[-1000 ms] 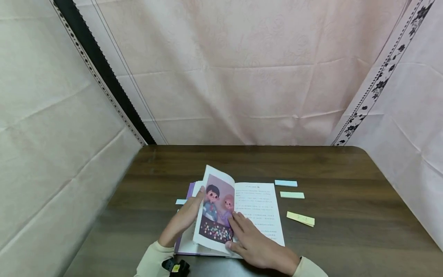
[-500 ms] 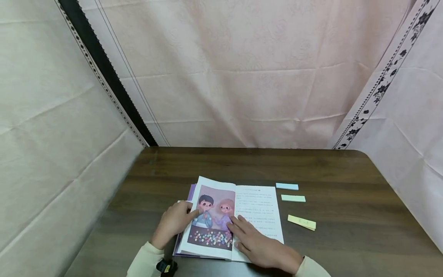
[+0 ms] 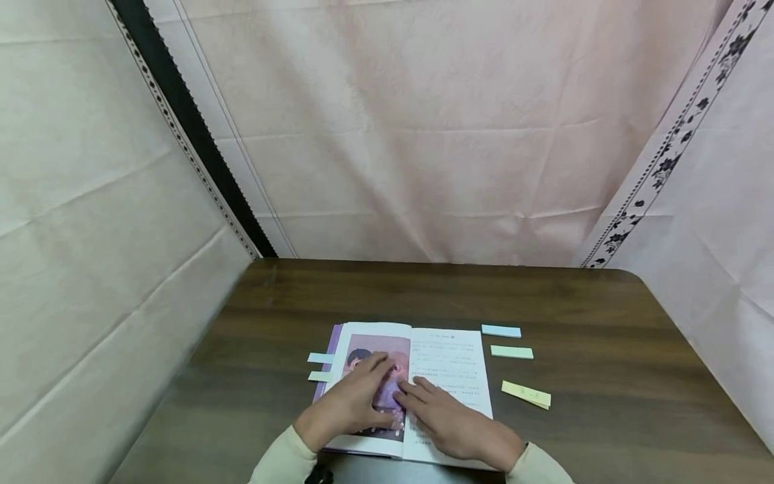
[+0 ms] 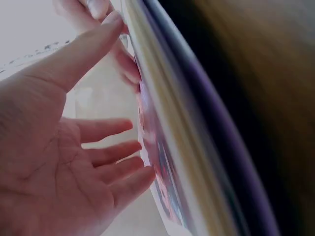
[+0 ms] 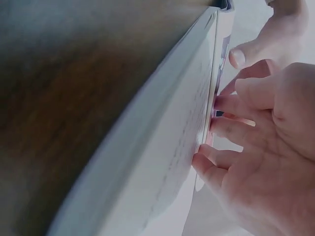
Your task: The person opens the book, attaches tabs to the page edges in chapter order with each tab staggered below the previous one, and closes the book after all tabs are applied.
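A book (image 3: 450, 363) lies spread on the table, with a picture of two cartoon figures on its left page and lines of text on its right page. My left hand (image 3: 357, 396) rests on the picture, fingers extended and thumb spread; in the left wrist view its fingertips touch the page. Near the spine, my right hand (image 3: 444, 420) lies on the right page with its fingers reaching the fold. Two pale sticky tabs, a blue tab (image 3: 320, 358) and a greenish tab (image 3: 319, 376), stick out from the book's left edge. Part of the picture is hidden under my left hand.
Right of the book lie a blue strip (image 3: 501, 331), a green strip (image 3: 511, 352) and a yellow strip (image 3: 526, 394) on the wooden table (image 3: 605, 376). A pale cloth (image 3: 393, 134) hangs behind the table's far edge.
The illustrated leaf, raised a second ago, now lies flat on the left. My left hand has moved from the book's left edge rightward onto the picture. My right hand has stayed near the fold.
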The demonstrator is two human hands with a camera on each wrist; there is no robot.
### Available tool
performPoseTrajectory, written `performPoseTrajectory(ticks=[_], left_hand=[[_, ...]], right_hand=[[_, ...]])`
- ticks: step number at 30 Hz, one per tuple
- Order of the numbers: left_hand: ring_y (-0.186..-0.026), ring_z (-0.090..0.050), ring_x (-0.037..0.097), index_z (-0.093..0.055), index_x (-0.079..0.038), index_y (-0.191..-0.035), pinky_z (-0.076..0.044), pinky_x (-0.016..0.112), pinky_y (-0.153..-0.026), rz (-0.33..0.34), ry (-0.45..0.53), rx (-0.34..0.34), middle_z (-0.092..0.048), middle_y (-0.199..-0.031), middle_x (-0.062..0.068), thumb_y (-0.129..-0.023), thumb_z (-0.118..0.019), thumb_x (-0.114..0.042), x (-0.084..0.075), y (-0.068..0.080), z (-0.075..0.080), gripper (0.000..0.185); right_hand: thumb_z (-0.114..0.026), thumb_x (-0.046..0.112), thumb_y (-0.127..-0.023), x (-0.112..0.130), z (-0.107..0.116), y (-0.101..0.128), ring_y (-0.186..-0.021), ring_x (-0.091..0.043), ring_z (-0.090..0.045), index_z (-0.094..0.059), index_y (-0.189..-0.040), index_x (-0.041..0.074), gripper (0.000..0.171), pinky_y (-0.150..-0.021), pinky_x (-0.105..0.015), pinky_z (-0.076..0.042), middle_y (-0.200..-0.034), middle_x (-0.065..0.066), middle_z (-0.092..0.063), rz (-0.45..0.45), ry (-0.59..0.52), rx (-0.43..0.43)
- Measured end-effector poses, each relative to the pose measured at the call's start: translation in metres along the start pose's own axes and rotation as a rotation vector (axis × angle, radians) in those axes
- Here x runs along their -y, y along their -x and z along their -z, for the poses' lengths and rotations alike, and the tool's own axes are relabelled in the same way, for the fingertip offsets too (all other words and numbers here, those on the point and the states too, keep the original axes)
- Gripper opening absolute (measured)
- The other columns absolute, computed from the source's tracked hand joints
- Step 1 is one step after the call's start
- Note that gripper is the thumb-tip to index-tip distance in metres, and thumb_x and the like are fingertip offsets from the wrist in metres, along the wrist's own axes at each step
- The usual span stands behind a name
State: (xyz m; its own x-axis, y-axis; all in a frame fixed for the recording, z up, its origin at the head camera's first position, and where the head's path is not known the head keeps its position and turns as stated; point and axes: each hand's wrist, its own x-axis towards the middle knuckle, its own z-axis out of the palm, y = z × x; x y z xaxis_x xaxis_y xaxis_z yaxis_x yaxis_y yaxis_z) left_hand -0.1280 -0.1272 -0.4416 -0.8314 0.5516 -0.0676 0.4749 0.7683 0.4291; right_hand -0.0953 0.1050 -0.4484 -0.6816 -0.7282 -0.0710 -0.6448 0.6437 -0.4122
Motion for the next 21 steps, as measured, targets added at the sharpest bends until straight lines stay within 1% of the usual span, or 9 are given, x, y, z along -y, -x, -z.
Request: performPoseTrajectory(ticks=[3,6,8,10,12,14,16,18,21], left_hand=[[-0.149,-0.044,0.035,-0.046,0.0,-0.157,-0.045,0.051,-0.116,-0.001,-0.012,0.061,-0.039,-0.165,0.017,-0.079,-0.094,-0.042,-0.004,-0.002,-0.001,0.101],[-0.152,-0.041,0.034,-0.047,-0.002,-0.157,-0.043,0.05,-0.118,0.016,-0.017,0.082,-0.038,-0.167,0.015,-0.078,-0.095,-0.043,-0.006,-0.004,-0.001,0.101],[-0.152,-0.041,0.033,-0.046,-0.003,-0.158,-0.043,0.05,-0.118,0.031,-0.009,0.092,-0.038,-0.168,0.013,-0.078,-0.095,-0.043,-0.007,-0.005,-0.002,0.102],[-0.152,-0.042,0.032,-0.045,-0.004,-0.159,-0.043,0.05,-0.117,0.046,0.002,0.099,-0.038,-0.168,0.011,-0.077,-0.095,-0.043,-0.008,-0.006,-0.003,0.104],[-0.151,-0.042,0.032,-0.043,-0.007,-0.161,-0.044,0.051,-0.116,0.065,0.012,0.104,-0.037,-0.169,0.009,-0.076,-0.096,-0.043,-0.009,-0.006,-0.003,0.106],[-0.151,-0.043,0.032,-0.042,-0.009,-0.161,-0.045,0.052,-0.115,0.078,0.021,0.104,-0.037,-0.169,0.008,-0.075,-0.097,-0.043,-0.01,-0.008,-0.003,0.108],[-0.15,-0.044,0.032,-0.042,-0.01,-0.162,-0.046,0.052,-0.115,0.092,0.024,0.103,-0.037,-0.169,0.008,-0.074,-0.097,-0.043,-0.012,-0.008,-0.002,0.109],[-0.149,-0.045,0.031,-0.042,-0.01,-0.162,-0.046,0.051,-0.115,0.098,0.02,0.1,-0.038,-0.168,0.008,-0.073,-0.098,-0.041,-0.014,-0.01,-0.001,0.11],[-0.148,-0.047,0.029,-0.042,-0.007,-0.161,-0.047,0.048,-0.115,0.094,0.0,0.095,-0.04,-0.167,0.011,-0.072,-0.099,-0.037,-0.018,-0.011,-0.001,0.11]], right_hand=[[-0.044,0.015,-0.113,0.001,-0.002,0.0,-0.155,-0.041,-0.033,-0.044,-0.16,0.005,0.048,-0.125,-0.052,-0.032,-0.168,-0.014,-0.038,0.023,0.01,0.0],[-0.046,0.015,-0.112,0.0,-0.003,0.0,-0.154,-0.042,-0.033,-0.044,-0.16,0.005,0.049,-0.124,-0.052,-0.032,-0.168,-0.015,-0.038,0.038,0.015,-0.008],[-0.049,0.016,-0.112,-0.001,-0.003,0.002,-0.155,-0.042,-0.033,-0.043,-0.161,0.006,0.05,-0.124,-0.053,-0.032,-0.169,-0.013,-0.037,0.03,-0.009,-0.005],[-0.053,0.018,-0.111,-0.004,-0.002,0.002,-0.154,-0.04,-0.035,-0.046,-0.159,0.007,0.05,-0.123,-0.053,-0.033,-0.168,-0.012,-0.039,0.016,-0.063,-0.013],[-0.057,0.018,-0.109,-0.011,0.0,0.0,-0.151,-0.036,-0.041,-0.051,-0.155,0.006,0.048,-0.121,-0.053,-0.037,-0.163,-0.012,-0.046,-0.012,-0.143,-0.056],[-0.063,0.017,-0.107,-0.022,0.004,-0.002,-0.145,-0.034,-0.05,-0.058,-0.148,0.004,0.043,-0.117,-0.053,-0.043,-0.154,-0.013,-0.055,-0.041,-0.185,-0.133],[-0.071,0.017,-0.102,-0.036,0.01,-0.006,-0.137,-0.033,-0.056,-0.063,-0.141,0.003,0.043,-0.114,-0.053,-0.047,-0.145,-0.014,-0.061,-0.098,-0.177,-0.222],[-0.08,0.021,-0.095,-0.054,0.017,-0.01,-0.135,-0.036,-0.057,-0.063,-0.139,0.001,0.052,-0.112,-0.054,-0.047,-0.142,-0.017,-0.062,-0.177,-0.123,-0.28],[-0.089,0.034,-0.086,-0.082,0.029,-0.015,-0.136,-0.039,-0.053,-0.058,-0.146,-0.001,0.076,-0.112,-0.057,-0.046,-0.146,-0.021,-0.056,-0.315,-0.041,-0.267]])
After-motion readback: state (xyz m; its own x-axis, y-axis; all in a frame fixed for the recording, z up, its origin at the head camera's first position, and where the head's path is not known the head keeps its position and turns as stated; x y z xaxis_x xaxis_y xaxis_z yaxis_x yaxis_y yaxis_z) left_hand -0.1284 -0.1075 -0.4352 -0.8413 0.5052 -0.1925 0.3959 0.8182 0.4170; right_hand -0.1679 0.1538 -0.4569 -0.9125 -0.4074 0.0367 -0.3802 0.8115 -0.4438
